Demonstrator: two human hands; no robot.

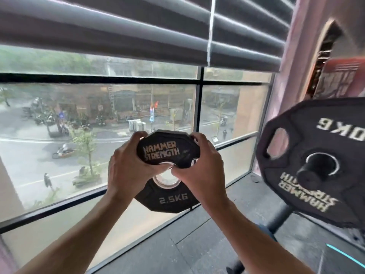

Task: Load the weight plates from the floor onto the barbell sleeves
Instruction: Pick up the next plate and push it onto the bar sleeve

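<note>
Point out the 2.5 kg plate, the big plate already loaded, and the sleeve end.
2.5 kg plate [173, 198]: head view, lower face at the weight marking.
Large plate [292, 155]: head view, black face left of the hub.
Barbell sleeve [314, 174]: head view, protruding black end.

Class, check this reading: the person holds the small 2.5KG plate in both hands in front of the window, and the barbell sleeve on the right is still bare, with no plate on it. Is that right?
Not quite. The head view shows the barbell sleeve already carries a large plate. The rest stands: the left hand and right hand both grip the 2.5KG plate in front of the window.
</note>
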